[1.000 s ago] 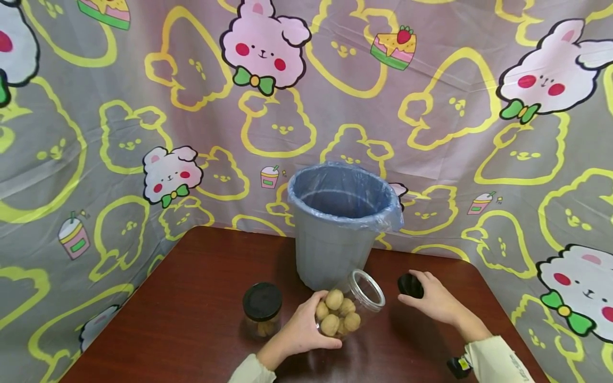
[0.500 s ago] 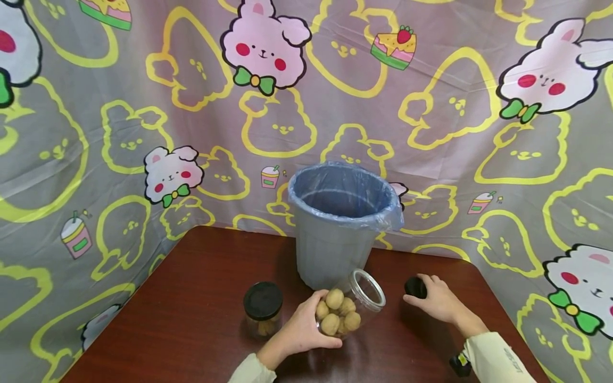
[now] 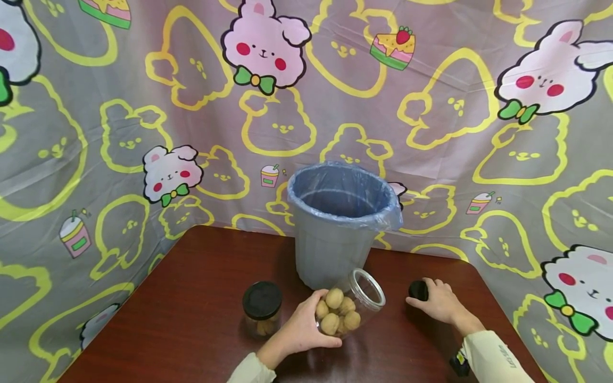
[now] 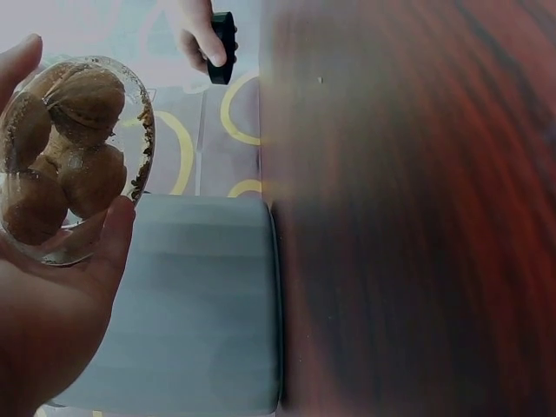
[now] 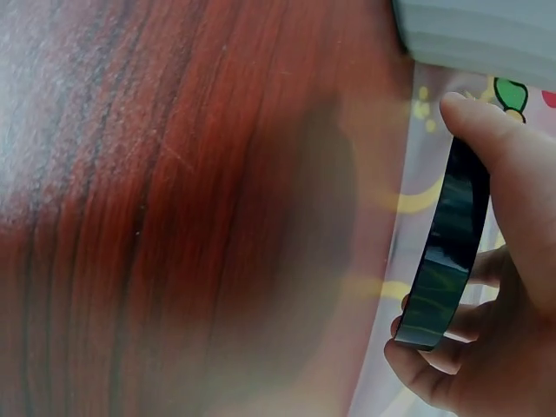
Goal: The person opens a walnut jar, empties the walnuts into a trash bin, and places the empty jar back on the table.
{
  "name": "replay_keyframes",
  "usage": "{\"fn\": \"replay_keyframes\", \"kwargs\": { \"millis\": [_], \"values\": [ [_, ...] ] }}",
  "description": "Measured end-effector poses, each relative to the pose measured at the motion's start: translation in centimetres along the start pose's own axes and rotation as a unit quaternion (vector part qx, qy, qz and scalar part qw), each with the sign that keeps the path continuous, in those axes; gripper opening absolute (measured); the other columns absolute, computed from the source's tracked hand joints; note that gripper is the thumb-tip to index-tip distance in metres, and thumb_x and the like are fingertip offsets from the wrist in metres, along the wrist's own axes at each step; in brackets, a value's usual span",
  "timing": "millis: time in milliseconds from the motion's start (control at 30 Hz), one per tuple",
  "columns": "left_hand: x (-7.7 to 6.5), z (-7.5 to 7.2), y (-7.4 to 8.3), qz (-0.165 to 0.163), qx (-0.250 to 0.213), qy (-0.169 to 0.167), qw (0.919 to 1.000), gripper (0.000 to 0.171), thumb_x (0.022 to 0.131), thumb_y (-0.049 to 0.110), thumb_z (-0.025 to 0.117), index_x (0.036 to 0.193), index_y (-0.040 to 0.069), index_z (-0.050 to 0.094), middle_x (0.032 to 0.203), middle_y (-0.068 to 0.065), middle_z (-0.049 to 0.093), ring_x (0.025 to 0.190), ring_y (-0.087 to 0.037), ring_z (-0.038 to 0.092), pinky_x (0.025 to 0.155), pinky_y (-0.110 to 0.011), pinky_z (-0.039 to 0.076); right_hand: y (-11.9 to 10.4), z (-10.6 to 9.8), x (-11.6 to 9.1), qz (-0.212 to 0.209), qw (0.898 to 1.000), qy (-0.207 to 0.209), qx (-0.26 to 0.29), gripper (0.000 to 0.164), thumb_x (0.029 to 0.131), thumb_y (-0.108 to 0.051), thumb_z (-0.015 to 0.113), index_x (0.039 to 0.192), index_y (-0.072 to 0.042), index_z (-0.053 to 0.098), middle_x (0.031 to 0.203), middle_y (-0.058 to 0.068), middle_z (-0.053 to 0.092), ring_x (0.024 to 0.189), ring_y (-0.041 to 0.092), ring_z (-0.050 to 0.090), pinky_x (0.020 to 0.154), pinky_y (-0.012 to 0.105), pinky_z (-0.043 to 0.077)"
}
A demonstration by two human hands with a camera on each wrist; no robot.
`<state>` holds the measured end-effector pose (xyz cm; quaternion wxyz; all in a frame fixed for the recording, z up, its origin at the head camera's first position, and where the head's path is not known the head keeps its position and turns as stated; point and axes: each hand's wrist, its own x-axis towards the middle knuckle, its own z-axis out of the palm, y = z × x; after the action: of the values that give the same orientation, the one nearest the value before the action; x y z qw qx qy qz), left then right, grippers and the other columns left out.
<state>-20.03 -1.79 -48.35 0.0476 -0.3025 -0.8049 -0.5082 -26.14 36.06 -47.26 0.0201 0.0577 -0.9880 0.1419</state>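
Observation:
My left hand [image 3: 304, 327] grips a clear jar [image 3: 360, 308] by its lower end, the jar tilted with its uncovered mouth toward the upper right. Several walnuts [image 3: 337, 306] lie in its bottom; the left wrist view shows the walnuts [image 4: 74, 148] through the jar's base, with small brown crumbs along the wall. To the right, my right hand [image 3: 442, 300] holds a black jar lid [image 3: 419, 290] at its edge. In the right wrist view the lid [image 5: 443, 252] is seen edge-on, thumb on one side and fingertips on the other, over the table.
A second jar [image 3: 262, 324] with a black lid [image 3: 262, 300] and brown contents stands left of my left hand. Behind the tilted jar is a grey bin [image 3: 330, 250] lined with a blue bag [image 3: 397, 215]. A patterned curtain surrounds the brown table [image 3: 201, 287].
My right hand has moved a little to the right and toward the tabletop with the lid. The left hand and tilted jar have stayed in place.

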Motion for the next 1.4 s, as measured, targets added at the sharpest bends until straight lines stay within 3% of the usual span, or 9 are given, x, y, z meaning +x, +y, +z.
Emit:
{"fn": "replay_keyframes", "kwargs": {
  "millis": [400, 633, 1400],
  "values": [
    [0.1, -0.1, -0.1, 0.015, 0.004, 0.000, 0.9999, 0.087, 0.060, 0.036, 0.089, 0.130, 0.017, 0.042, 0.114, 0.005, 0.055, 0.099, -0.007, 0.055, 0.085, -0.027, 0.046, 0.5, 1.0, 0.4, -0.001, 1.000, -0.008, -0.020, 0.092, 0.078, -0.058, 0.066, 0.129, 0.014, 0.039, 0.113, 0.035, 0.045, 0.103, 0.052, 0.042, 0.081, 0.060, 0.039],
    [0.0, -0.2, -0.1, 0.017, 0.001, 0.005, 0.9999, 0.088, 0.059, 0.026, 0.090, 0.131, 0.016, 0.041, 0.115, 0.004, 0.055, 0.100, -0.008, 0.056, 0.086, -0.028, 0.046, 0.2, 1.6, 0.7, 0.002, 1.000, -0.018, -0.024, 0.092, 0.080, -0.058, 0.064, 0.130, 0.014, 0.038, 0.116, 0.037, 0.044, 0.107, 0.054, 0.040, 0.084, 0.063, 0.036],
    [0.2, -0.5, 0.2, 0.025, -0.007, 0.008, 0.9996, 0.086, 0.059, 0.024, 0.090, 0.130, 0.017, 0.042, 0.115, 0.005, 0.055, 0.100, -0.007, 0.056, 0.086, -0.028, 0.046, 1.1, 2.5, 1.0, 0.021, 0.999, -0.030, -0.032, 0.095, 0.078, -0.063, 0.063, 0.128, 0.015, 0.039, 0.112, 0.036, 0.045, 0.104, 0.053, 0.042, 0.082, 0.063, 0.038]
  ]
}}
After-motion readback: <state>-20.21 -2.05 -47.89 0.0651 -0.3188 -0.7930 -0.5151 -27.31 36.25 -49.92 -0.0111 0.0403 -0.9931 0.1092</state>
